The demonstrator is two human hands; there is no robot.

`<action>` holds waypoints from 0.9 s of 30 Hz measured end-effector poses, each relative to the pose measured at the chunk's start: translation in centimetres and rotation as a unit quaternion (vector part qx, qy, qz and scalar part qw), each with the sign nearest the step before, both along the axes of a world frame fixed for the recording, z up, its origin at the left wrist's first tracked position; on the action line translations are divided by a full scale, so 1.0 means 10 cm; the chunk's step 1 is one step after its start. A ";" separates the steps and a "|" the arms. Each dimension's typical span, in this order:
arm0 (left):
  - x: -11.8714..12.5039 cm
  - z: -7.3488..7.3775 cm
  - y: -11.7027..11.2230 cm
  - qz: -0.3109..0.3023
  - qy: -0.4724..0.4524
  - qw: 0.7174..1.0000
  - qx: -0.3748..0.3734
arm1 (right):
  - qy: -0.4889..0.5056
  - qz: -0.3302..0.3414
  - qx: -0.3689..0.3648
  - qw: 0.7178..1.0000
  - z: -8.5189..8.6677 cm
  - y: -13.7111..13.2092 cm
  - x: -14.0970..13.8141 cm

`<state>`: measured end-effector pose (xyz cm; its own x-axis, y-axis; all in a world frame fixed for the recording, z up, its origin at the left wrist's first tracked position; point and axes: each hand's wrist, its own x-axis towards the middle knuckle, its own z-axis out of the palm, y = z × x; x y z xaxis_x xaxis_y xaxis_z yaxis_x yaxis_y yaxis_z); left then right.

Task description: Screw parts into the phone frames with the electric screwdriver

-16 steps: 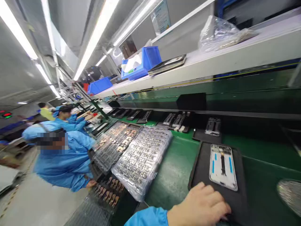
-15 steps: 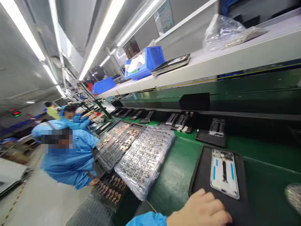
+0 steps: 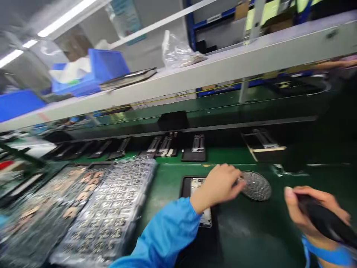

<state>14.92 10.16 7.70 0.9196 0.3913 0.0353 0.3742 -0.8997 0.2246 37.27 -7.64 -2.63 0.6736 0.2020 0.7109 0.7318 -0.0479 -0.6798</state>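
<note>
The left hand [image 3: 220, 184] in a blue sleeve [image 3: 167, 238] reaches over the green belt [image 3: 251, 234], and its bent fingers meet the left rim of a round grey dish [image 3: 258, 187], which lies at 3 o'clock from this hand. The picture is blurred, so I cannot tell if the fingers pinch something or only touch. Under the wrist lies a phone frame [image 3: 196, 183] on a black tray [image 3: 185, 186], at 8 o'clock from the hand. The right hand [image 3: 304, 212], at 4 o'clock from the dish and apart from it, is closed around a dark tool [image 3: 326, 223]. Clear trays of small parts [image 3: 111, 208] lie at 9 o'clock from the phone frame. At 12 o'clock, a white shelf [image 3: 223, 70] carries a blue bin [image 3: 106, 65] and a plastic bag [image 3: 178, 50].
</note>
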 end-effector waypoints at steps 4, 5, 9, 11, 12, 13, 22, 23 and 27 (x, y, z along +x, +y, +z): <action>1.33 -0.09 0.45 0.011 0.050 0.999 -0.009 | -0.126 0.049 0.047 0.990 0.13 0.21 0.02; 1.55 -0.15 0.51 0.008 0.055 0.998 -0.011 | -0.144 0.054 0.049 0.987 0.14 0.23 0.02; 2.05 -0.41 0.61 0.023 0.080 0.997 -0.006 | -0.168 0.056 0.049 0.983 0.13 0.26 0.06; 2.14 -0.51 0.63 0.029 0.080 0.996 0.002 | -0.166 0.061 0.046 0.983 0.09 0.26 0.08; 2.17 -0.54 0.63 0.030 0.079 0.996 0.006 | -0.165 0.057 0.045 0.984 0.08 0.27 0.08; 2.20 -0.56 0.64 0.030 0.077 0.997 0.009 | -0.164 0.048 0.045 0.984 0.06 0.28 0.09; 1.96 -0.25 0.85 0.055 0.021 0.998 0.037 | -0.168 0.076 0.071 0.980 0.20 0.40 0.09; 1.87 -0.18 0.89 0.063 0.004 0.997 0.044 | -0.176 0.076 0.074 0.979 0.21 0.42 0.09; 1.40 0.09 1.01 0.088 -0.066 0.992 0.063 | -0.203 0.070 0.101 0.971 0.25 0.53 0.11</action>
